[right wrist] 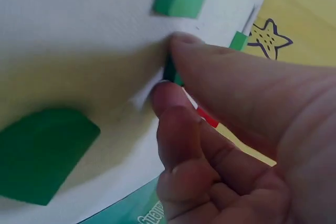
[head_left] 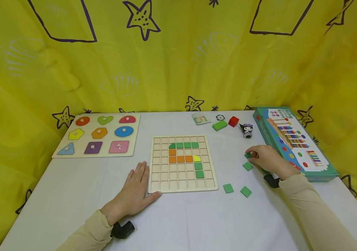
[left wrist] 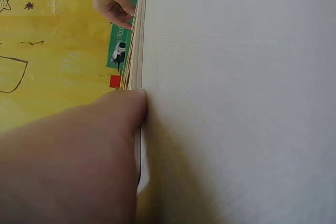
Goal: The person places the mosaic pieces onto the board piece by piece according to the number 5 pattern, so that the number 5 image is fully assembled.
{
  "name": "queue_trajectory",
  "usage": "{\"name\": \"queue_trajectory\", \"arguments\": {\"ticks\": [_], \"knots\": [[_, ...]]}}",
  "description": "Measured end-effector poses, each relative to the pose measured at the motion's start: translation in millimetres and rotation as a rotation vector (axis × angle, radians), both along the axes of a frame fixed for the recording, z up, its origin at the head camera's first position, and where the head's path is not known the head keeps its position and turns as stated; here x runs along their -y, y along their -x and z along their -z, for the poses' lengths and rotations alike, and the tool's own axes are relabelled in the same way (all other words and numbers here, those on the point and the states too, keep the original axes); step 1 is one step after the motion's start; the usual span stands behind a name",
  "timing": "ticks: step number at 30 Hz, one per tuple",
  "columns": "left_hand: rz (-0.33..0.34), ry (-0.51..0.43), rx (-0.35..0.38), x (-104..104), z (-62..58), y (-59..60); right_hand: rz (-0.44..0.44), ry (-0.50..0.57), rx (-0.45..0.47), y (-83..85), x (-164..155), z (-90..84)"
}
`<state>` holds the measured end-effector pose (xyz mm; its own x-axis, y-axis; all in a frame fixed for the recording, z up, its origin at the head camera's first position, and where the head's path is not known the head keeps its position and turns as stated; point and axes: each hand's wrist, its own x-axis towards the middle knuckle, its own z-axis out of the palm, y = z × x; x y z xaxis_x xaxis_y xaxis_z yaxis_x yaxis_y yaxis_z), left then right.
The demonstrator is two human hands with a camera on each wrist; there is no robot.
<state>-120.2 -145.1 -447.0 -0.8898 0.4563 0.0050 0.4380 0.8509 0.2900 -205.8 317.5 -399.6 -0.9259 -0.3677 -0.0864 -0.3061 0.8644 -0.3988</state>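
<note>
A wooden grid board [head_left: 159, 167] lies flat on the table, with green, orange and yellow tiles set in some of its cells. My left hand [head_left: 136, 191] rests at its left edge, fingers extended and thumb at the near left corner. To the right, my right hand [head_left: 266, 158] pinches a small green tile [head_left: 248, 155] between thumb and finger, by the table surface. Close to that hand lie a green square tile [head_left: 247, 166] and, in the right wrist view, a green tile with a rounded edge [right wrist: 47, 156]. Two more green squares [head_left: 228, 188] [head_left: 245, 191] lie nearer the front.
A shape puzzle board [head_left: 95, 136] with knobbed pieces lies back left. A teal game box [head_left: 297, 143] stands beyond my right hand. Toward the back are a patterned card [head_left: 200, 119], a round token [head_left: 220, 118], a green block [head_left: 219, 125], a red block [head_left: 233, 121] and a small figurine [head_left: 247, 130].
</note>
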Motion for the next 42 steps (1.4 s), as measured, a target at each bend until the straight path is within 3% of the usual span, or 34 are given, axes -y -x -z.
{"name": "queue_trajectory", "arguments": {"ticks": [19,24,29,36,42], "knots": [[0.001,0.005,0.006,-0.1,0.2,-0.2,0.003,-0.011,-0.058,4.3,7.4,6.5],[0.004,0.005,0.008,-0.2,-0.2,-0.1,0.003,0.051,-0.050,-2.5,29.8,4.0],[-0.005,0.007,0.010,-0.7,-1.0,0.9,-0.118,0.153,-0.046,-20.1,75.0,2.9],[-0.004,-0.002,0.000,-0.3,-0.9,1.2,-0.314,0.166,-0.061,-45.3,123.6,8.8],[0.000,-0.001,-0.005,0.0,0.0,0.7,-0.370,0.169,-0.097,-52.2,136.8,16.7]]}}
